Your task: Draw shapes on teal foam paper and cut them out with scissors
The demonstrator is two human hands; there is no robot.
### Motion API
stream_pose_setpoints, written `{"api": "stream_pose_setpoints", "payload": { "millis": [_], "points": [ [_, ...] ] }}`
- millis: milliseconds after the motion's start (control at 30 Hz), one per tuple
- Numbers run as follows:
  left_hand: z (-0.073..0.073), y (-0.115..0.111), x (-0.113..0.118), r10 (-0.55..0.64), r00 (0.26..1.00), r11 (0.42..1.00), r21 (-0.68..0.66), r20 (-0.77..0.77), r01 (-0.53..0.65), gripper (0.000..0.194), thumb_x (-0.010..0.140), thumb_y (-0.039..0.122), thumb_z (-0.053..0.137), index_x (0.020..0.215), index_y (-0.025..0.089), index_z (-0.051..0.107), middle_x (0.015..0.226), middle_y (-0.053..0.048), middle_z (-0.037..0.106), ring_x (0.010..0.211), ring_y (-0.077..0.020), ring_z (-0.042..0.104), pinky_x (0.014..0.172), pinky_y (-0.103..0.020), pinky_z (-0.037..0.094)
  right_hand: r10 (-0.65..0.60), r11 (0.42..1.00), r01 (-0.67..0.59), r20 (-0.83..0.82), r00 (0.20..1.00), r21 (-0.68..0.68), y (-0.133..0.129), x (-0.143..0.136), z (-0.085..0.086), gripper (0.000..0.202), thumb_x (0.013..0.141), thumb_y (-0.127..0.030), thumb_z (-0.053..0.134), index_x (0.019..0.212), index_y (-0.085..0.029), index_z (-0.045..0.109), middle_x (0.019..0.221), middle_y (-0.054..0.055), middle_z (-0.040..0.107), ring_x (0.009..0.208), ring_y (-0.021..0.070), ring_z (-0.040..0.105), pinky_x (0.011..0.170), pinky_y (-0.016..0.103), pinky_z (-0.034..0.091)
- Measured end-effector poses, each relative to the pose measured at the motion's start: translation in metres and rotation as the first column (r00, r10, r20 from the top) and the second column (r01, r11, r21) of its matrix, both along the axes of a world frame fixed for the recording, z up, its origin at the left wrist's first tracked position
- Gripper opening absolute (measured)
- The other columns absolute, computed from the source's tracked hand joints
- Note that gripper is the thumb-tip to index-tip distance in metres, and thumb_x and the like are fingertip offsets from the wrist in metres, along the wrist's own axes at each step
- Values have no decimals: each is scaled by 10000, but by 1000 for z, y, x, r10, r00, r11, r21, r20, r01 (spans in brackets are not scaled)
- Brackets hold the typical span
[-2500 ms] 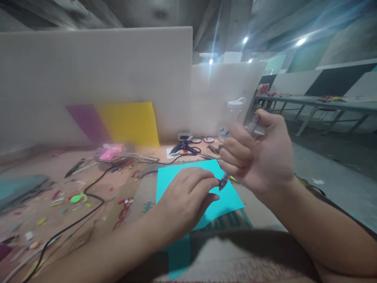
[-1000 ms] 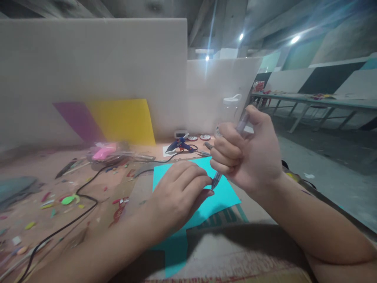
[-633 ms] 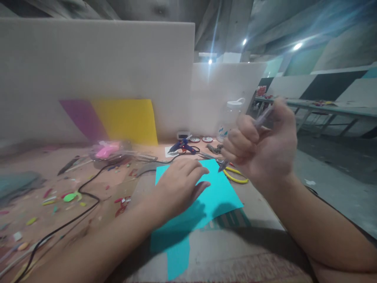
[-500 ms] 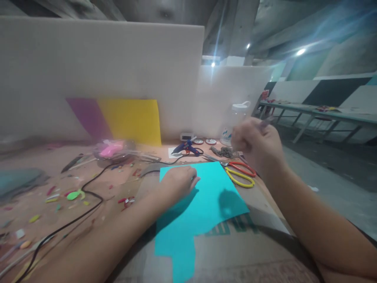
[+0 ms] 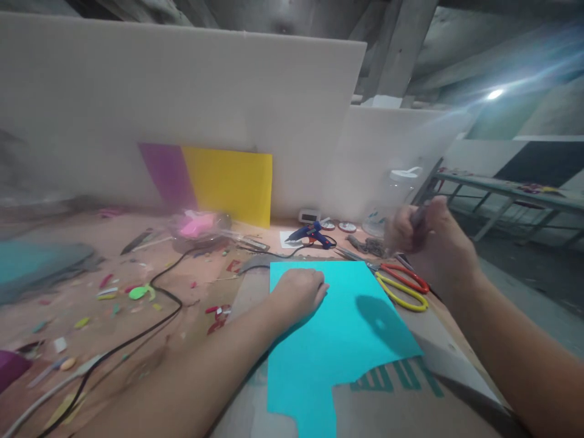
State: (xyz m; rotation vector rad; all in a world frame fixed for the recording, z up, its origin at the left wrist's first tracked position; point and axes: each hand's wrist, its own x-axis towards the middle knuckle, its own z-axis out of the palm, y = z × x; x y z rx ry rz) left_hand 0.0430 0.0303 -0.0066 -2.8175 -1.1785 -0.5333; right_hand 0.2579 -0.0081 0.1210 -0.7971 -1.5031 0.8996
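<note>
A turquoise sheet point(image 5: 337, 340) with one straight far edge and an uneven, cut near edge lies on a piece of cardboard. My left hand point(image 5: 298, 295) rests on its upper left part, fingers curled under; whatever they may hold is hidden. Raised off the surface at the right, my right hand point(image 5: 438, 246) is closed around a slim dark pen-like thing point(image 5: 418, 216), too blurred to name more exactly. The right hand's shadow falls across the sheet. Scissors point(image 5: 401, 292) with one red and one yellow handle lie beside the sheet's right edge.
Behind the sheet are a blue glue gun point(image 5: 312, 234), a small white display device point(image 5: 309, 216) and a clear bottle point(image 5: 396, 191). A black cord point(image 5: 155, 319) crosses scattered scraps at left. Yellow and purple sheets point(image 5: 232, 185) lean on the white panel point(image 5: 182, 91).
The view has swung left, so things sit farther right in it. My right hand has turned, showing more of the dark thing. My left hand stays on the turquoise sheet.
</note>
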Motion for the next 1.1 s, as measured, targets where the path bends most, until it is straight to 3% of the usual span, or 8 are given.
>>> {"api": "stream_pose_setpoints", "payload": {
  "millis": [167, 300, 367, 433, 800, 900, 1100],
  "points": [
    [0, -5, -1, -63, 996, 997, 37, 58, 61, 270, 1029, 381, 522, 1046, 162, 679, 1031, -88, 752, 956, -249, 705, 812, -355, 518, 166, 978, -198, -322, 932, -67, -19, -15, 8, 587, 851, -634, 575, 505, -227, 332, 474, -68, 190, 413, 100, 172, 394, 255, 199],
    [3, -20, 2, -250, 941, 947, 261, 227, 189, 396, 1034, 483, 483, 1231, 158, 594, 1042, -96, 725, 951, -258, 675, 822, -391, 517, 248, 942, -320, -445, 861, -95, -22, -22, 1, 587, 839, -584, 599, 513, -234, 259, 456, -84, 178, 399, 88, 127, 374, 244, 183],
    [6, -29, 6, -369, 892, 881, 404, 261, 247, 402, 1048, 482, 442, 1227, 149, 578, 996, -98, 719, 896, -255, 662, 777, -389, 512, 270, 927, -360, -474, 838, -109, -25, -26, -2, 589, 842, -592, 596, 518, -240, 253, 452, -87, 189, 398, 86, 135, 371, 238, 191],
    [9, -37, 9, -426, 869, 841, 465, 252, 277, 383, 1060, 453, 418, 1213, 136, 568, 964, -99, 714, 860, -248, 650, 745, -379, 501, 281, 914, -387, -495, 822, -124, -27, -30, -4, 590, 851, -604, 578, 519, -242, 251, 449, -87, 203, 395, 83, 146, 370, 233, 201],
    [30, -48, 7, -489, 832, 799, 517, 261, 307, 148, 1059, 211, 416, 1098, 170, 553, 878, -58, 708, 771, -190, 614, 704, -336, 463, 263, 888, -422, -551, 792, -183, -32, -35, -3, 556, 868, -545, 557, 509, -247, 254, 437, -85, 220, 383, 78, 154, 355, 229, 201],
    [35, -50, 6, -515, 826, 765, 558, 230, 322, 130, 1069, 217, 423, 1107, 173, 540, 850, -44, 702, 736, -178, 587, 687, -319, 453, 305, 878, -451, -544, 782, -157, -38, -32, 2, 531, 835, -513, 571, 512, -242, 249, 440, -83, 212, 386, 78, 160, 361, 231, 208],
    [45, -58, 5, -539, 811, 757, 553, 228, 348, 104, 1064, 238, 458, 1069, 169, 536, 848, -49, 701, 756, -181, 578, 711, -317, 449, 387, 854, -508, -511, 767, -115, -50, -29, 9, 533, 825, -502, 575, 530, -235, 221, 454, -83, 195, 382, 75, 171, 367, 224, 230]
  ]
}}
